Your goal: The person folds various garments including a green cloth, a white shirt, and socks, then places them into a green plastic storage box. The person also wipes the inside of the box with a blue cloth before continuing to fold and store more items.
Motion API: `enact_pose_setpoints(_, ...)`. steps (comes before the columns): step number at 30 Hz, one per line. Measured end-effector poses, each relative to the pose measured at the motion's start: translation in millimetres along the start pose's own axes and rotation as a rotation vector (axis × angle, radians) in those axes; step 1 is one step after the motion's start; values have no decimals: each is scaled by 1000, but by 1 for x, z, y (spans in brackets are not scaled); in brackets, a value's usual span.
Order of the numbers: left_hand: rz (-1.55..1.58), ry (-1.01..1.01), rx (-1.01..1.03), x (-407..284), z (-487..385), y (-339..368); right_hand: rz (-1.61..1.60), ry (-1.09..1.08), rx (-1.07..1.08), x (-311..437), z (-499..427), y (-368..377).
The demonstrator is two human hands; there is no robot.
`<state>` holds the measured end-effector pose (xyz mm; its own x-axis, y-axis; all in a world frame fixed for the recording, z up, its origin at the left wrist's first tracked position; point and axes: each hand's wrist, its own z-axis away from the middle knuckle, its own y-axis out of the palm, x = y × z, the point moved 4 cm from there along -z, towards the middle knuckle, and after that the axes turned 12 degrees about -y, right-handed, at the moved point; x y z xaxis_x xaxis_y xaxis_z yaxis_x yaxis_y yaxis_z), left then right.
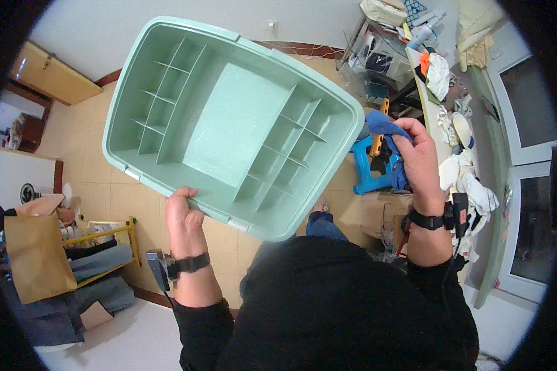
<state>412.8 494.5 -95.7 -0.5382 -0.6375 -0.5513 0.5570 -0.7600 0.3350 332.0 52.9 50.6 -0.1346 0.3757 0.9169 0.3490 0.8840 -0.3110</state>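
Observation:
A large pale green plastic storage box (232,116), with small divided compartments along two sides and a bare middle, is held up tilted before me. My left hand (184,213) grips its near rim, thumb over the edge. To the right of the box, my right hand (415,148) pinches a blue cloth (383,125) between thumb and fingers, close to the box's right corner. Part of the cloth hangs below the fingers. Both wrists bear black straps with small devices.
A blue plastic stool (364,167) stands on the tiled floor below my right hand. At right, a long table (424,99) is heaped with white cloths and gloves. A yellow metal rack (132,241) with folded fabric stands at left, near a wooden door (58,74).

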Motion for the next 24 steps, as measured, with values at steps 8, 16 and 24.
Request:
enact_pose_setpoints(8,-15,-130,4,-2,2,2,141,-98,-6,52,-17,39)
enact_pose_setpoints(16,-53,-232,-17,-14,1,3,728,-657,439,91,-45,95)
enact_pose_setpoints(24,-126,-207,46,-20,0,10,1111,-509,1086,35,-27,183)
